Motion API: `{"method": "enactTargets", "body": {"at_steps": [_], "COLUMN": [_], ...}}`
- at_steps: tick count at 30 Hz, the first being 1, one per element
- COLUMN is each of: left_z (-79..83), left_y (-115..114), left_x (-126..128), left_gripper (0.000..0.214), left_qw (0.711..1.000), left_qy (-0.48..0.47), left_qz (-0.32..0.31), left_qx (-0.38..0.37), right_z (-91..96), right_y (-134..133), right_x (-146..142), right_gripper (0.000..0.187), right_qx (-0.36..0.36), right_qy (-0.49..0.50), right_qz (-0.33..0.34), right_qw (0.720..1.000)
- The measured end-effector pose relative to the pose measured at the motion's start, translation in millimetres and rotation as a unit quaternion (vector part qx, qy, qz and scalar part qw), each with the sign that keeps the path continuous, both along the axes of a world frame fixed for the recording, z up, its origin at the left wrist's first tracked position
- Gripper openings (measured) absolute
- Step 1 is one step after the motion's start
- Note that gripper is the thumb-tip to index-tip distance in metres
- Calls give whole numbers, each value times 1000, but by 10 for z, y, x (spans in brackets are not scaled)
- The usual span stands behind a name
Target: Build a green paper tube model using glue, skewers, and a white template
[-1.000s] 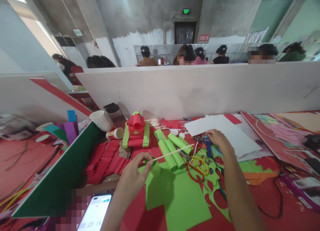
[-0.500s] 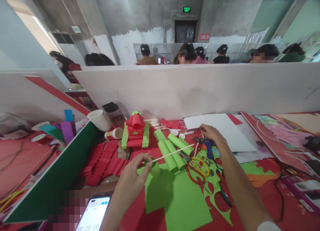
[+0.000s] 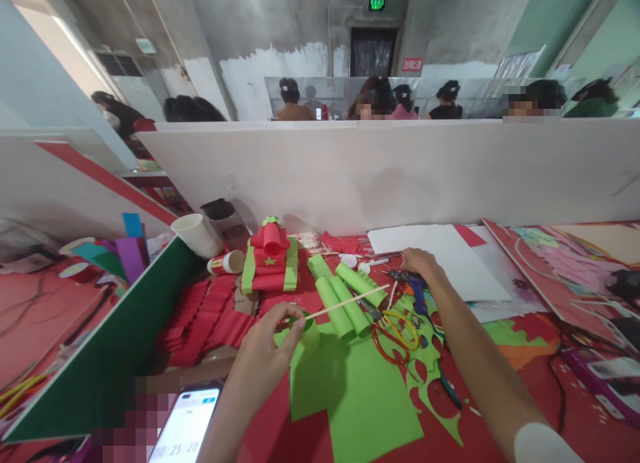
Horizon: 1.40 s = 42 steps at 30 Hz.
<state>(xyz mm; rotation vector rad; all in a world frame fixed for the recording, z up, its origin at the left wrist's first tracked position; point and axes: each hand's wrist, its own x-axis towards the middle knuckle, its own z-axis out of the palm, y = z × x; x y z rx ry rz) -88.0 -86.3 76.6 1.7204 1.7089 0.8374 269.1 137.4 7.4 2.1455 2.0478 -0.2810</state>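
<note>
The left hand (image 3: 273, 339) is pinching a thin wooden stick (image 3: 349, 301) in a narrow grip between thumb and finger, and the stick is slanting up to the right over two green paper rolls (image 3: 345, 307). A curled green paper (image 3: 311, 336) is sitting right at those fingers, above a flat green sheet (image 3: 357, 399). The right hand (image 3: 423, 263) is reaching to the edge of the white paper (image 3: 455, 266), beside blue-handled pliers (image 3: 416, 291); whether its grip is holding anything, I cannot tell. Scissors (image 3: 395, 336) are lying on the red desk (image 3: 585, 433) between the arms, and a lit phone (image 3: 185, 426) is resting beside the left forearm.
</note>
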Motion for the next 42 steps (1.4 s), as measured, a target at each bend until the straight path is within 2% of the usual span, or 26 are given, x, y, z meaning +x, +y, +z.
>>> {"method": "enactTargets", "body": {"at_steps": [10,17,21,30,36,42], "left_z": [8,19,22,-52,-58,-36], "left_y": [15,-18,-16,-13,-24,-28], "left_x": [11,17,13,-14,-17,-9], "left_gripper": [28,30,31,30,30,31], "left_qw": [1000,1000,1000,1000,1000,1000], "left_qy": [-11,6,12,0,-6,2], "left_qz": [-8,2,-5,-12,-10,-12], "left_qx": [-2,0,9,11,8,6], "right_z": [-76,50,112,152,151,140], "right_y": [51,43,3,-110,-82,-87], "right_x": [-35,13,28,82,100,132], "right_gripper": [42,18,15,22,9,21], "right_qx": [-20,-19,-11,54,97,129], "right_qy": [17,68,113,163,151,140], "right_qz": [-7,-3,6,39,46,75], "right_qw": [1000,998,993,984,983,979]}}
